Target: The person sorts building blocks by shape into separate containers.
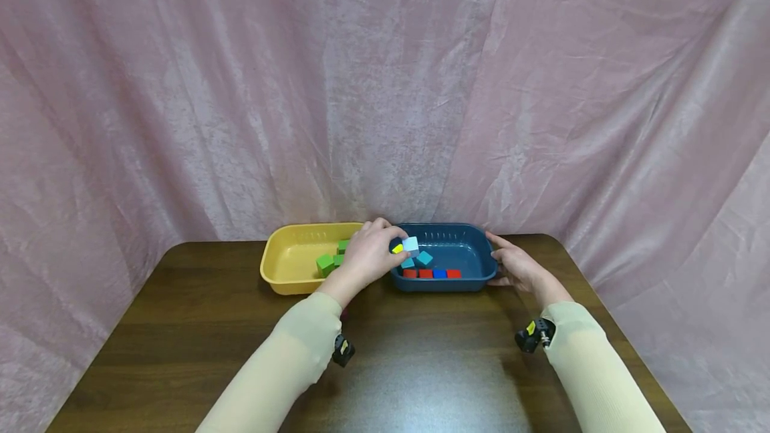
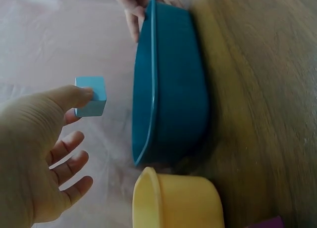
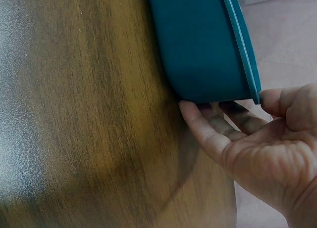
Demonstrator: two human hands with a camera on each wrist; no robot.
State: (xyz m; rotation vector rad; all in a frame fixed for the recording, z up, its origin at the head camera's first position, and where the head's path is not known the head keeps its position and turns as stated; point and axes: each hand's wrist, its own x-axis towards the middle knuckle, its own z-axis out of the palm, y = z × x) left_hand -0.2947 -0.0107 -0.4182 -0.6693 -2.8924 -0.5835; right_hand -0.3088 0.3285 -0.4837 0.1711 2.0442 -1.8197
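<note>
My left hand [image 1: 371, 251] pinches a light blue cube [image 1: 411, 246] between thumb and finger, above the left end of a dark blue basket [image 1: 463, 282]. In the left wrist view the cube [image 2: 94, 105] is clear of the basket wall, and the other fingers are spread. The right hand [image 1: 519, 266] holds the basket's right end, its thumb at the rim and its fingers against the lower wall, as the right wrist view shows. Inside lie red cubes [image 1: 426, 274], a blue cube [image 1: 440, 274] and light blue cubes [image 1: 424, 258]. A yellow piece [image 1: 398, 248] shows beside the left fingers.
A yellow basket [image 1: 279, 280] with several green cubes [image 1: 325, 264] stands left of the blue one, partly hidden by the left hand. A magenta piece [image 2: 267, 223] lies on the wooden table [image 1: 421, 359] near the left wrist. Behind hangs a pink curtain [image 1: 385, 99].
</note>
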